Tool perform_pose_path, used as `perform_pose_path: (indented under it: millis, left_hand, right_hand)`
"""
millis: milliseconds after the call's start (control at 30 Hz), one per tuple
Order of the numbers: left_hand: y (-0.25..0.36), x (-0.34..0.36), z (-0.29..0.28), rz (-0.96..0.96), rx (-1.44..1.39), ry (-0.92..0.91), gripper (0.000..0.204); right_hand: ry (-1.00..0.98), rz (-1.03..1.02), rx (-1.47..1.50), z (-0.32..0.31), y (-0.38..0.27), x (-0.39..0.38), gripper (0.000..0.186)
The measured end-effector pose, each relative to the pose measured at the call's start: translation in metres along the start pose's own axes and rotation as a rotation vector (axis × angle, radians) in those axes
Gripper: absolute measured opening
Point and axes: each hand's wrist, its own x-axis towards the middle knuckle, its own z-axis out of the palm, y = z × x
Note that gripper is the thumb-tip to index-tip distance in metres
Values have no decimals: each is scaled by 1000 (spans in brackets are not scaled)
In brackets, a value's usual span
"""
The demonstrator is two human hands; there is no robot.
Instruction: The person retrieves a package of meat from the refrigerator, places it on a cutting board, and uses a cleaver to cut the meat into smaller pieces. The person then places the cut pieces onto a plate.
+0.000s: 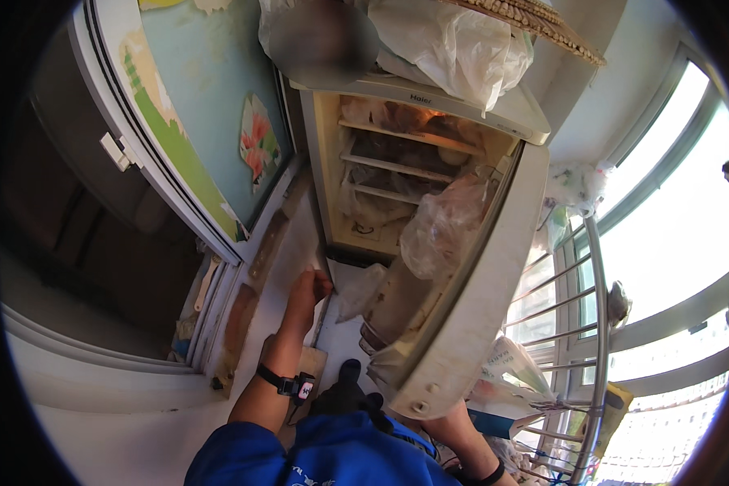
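Observation:
A small white refrigerator (429, 95) stands with its door (470, 300) swung out toward me. Filled bags and food sit on its shelves (405, 166), lit by an orange glow at the top. A clear plastic bag (441, 227) bulges from the inside of the door. My left hand (312, 285) is low, by the refrigerator's lower left corner, its fingers curled; what they hold, if anything, is hidden. Beside it hangs a pale translucent bag (360, 293). My right hand (449, 425) is at the door's near end, its fingers hidden behind the door.
White plastic bags (454, 49) and a woven tray edge (543, 24) lie on top of the refrigerator. At right, a metal rack (599, 324) with bags stands by bright windows. A sliding door frame (162, 178) runs along the left. My feet (350, 371) are below.

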Motion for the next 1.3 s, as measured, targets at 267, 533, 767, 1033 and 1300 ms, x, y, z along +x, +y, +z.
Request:
perform_pose_path:
  millis: [267, 533, 767, 1033, 1300]
  left_hand:
    - [21, 27, 97, 80, 268, -268, 40]
    - [-1, 43, 162, 19, 244, -422, 40]
    - [-15, 41, 118, -12, 263, -397, 39]
    - [-20, 57, 110, 118, 141, -426, 32]
    - [-41, 74, 70, 226, 156, -204, 29]
  right_hand:
    - [243, 418, -25, -54, 54, -97, 29]
    - [798, 586, 270, -50, 136, -128, 48]
    - [1, 646, 149, 50, 118, -125, 26]
    - [-170, 310, 84, 88, 59, 136, 40]
    - [-11, 139, -101, 122, 82, 368, 70]
